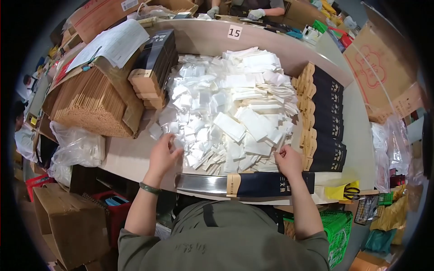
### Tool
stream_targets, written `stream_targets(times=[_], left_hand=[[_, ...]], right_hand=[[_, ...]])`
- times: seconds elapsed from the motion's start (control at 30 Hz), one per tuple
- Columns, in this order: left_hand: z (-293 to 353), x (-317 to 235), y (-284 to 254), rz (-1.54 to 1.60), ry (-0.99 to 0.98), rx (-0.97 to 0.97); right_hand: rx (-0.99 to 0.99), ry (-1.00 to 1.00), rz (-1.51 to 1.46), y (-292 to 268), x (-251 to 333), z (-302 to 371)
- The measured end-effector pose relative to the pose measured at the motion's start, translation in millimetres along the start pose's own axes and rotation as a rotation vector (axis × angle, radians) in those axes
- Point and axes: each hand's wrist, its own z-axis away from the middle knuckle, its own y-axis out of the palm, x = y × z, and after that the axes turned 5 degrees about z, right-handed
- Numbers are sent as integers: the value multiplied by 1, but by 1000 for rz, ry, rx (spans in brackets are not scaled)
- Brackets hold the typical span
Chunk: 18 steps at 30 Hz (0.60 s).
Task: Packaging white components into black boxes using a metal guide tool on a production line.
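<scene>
My left hand (pixel 163 155) is at the near left edge of a heap of small clear plastic sachets (pixel 192 122). Its fingers and thumb curl around what looks like one see-through sachet, partly hidden. At the near right edge of a pile of flat white paper packets (pixel 257 124), my right hand (pixel 288 161) has its fingertips pinched together; whatever they hold is too small to tell. Below that wrist lies a long dark-blue and tan carton sleeve (pixel 260 184), flat along the table's front edge. Beside it on the left is a shiny metal strip (pixel 201 183).
Folded dark-and-tan cartons (pixel 327 122) line the right side, and more are stacked (pixel 156 63) at the back left. A box of brown cardboard pieces (pixel 90 99) stands left. Scissors (pixel 351 193) lie near the right corner. Beyond the table's back wall (pixel 203 34), another person's gloved hands (pixel 256 14) work.
</scene>
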Motion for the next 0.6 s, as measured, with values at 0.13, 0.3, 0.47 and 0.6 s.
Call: stream_targets(times=[0.13, 0.3, 0.47, 0.6], left_hand=[[1, 5, 3, 105, -79, -72], [49, -16, -14, 158, 275, 43], [78, -41, 26, -31, 454, 232], [75, -45, 21, 71, 389, 137]], right_hand=[[-81, 8, -85, -7, 0, 7], [53, -44, -89, -35, 31, 32], [-21, -333, -77, -23, 48, 38], [198, -204, 232, -31, 42, 41]])
